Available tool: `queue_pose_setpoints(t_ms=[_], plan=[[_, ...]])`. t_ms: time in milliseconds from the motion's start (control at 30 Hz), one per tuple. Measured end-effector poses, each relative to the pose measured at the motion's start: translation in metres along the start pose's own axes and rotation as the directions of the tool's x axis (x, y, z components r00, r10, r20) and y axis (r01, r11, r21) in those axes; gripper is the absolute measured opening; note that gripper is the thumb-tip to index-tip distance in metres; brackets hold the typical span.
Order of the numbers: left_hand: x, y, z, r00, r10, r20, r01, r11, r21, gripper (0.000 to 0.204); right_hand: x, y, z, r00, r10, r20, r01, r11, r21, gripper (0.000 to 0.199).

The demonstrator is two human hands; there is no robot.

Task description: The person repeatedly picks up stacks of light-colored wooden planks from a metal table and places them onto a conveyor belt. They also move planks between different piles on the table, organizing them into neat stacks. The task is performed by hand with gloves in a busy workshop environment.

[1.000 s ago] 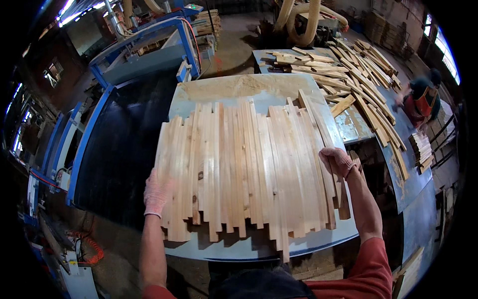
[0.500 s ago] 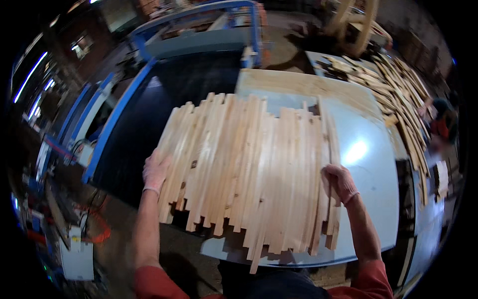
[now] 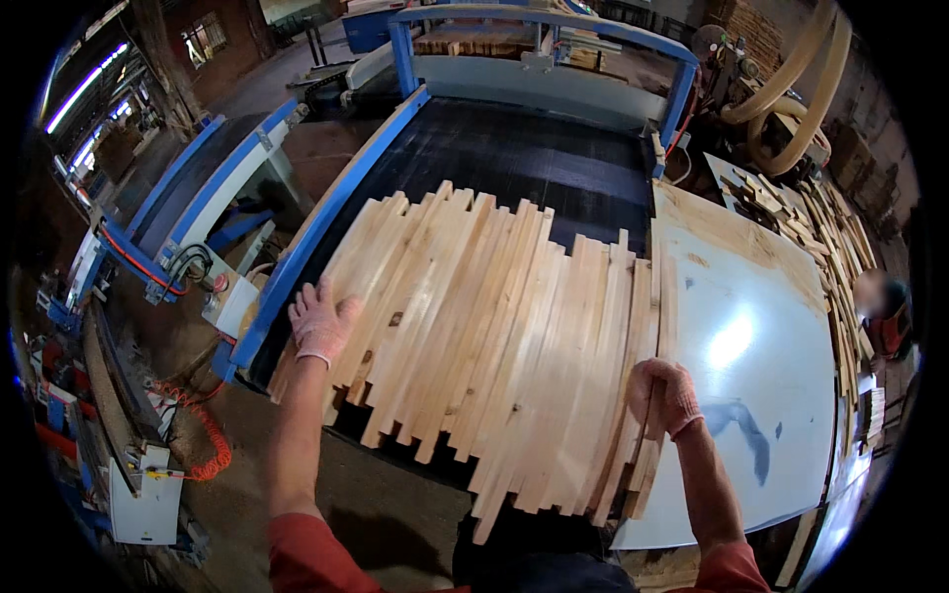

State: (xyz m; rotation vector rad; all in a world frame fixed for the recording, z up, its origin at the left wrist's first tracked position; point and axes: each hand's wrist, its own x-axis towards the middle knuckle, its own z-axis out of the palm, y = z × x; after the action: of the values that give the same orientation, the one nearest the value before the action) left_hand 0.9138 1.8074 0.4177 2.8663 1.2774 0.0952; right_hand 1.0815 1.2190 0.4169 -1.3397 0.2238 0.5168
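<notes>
A wide row of pale wooden strips (image 3: 465, 346) lies side by side, with uneven ends, over the black conveyor belt (image 3: 534, 148) in front of me. My left hand (image 3: 324, 321), in a light pink glove, rests on the row's left edge with its fingers spread. At the right edge, my gloved right hand (image 3: 667, 395) is closed around the outermost wooden strips, its fingers curled over them. A few strips on that side stand slightly raised and apart from the rest. The near ends of the row overhang the belt's front edge.
A pale, shiny table (image 3: 736, 395) adjoins the belt on the right. Blue rails (image 3: 326, 227) and a blue frame (image 3: 544, 15) border the belt. Loose strips (image 3: 825, 232) are piled at far right, near another person (image 3: 887, 311). An orange coiled hose (image 3: 210, 450) hangs at left.
The row of strips has shifted left off the pale table onto the black belt, both hands moving with it. My left hand's fingers have spread over the edge. The view has turned too.
</notes>
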Motion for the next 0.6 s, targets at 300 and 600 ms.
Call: queue_pose_setpoints(t_ms=[300, 600], plan=[[0.076, -0.068, 0.016, 0.998, -0.022, 0.059, 0.018, 0.998, 0.058, 0.095, 0.028, 0.024, 0.094, 0.982, 0.16, 0.101, -0.164, 0.986, 0.037, 0.018], [0.063, -0.037, 0.006, 0.98, 0.104, -0.17, -0.142, 0.963, -0.231, 0.077, -0.014, 0.01, 0.089, 0.962, -0.271, -0.024, 0.109, 0.465, -0.878, 0.051]])
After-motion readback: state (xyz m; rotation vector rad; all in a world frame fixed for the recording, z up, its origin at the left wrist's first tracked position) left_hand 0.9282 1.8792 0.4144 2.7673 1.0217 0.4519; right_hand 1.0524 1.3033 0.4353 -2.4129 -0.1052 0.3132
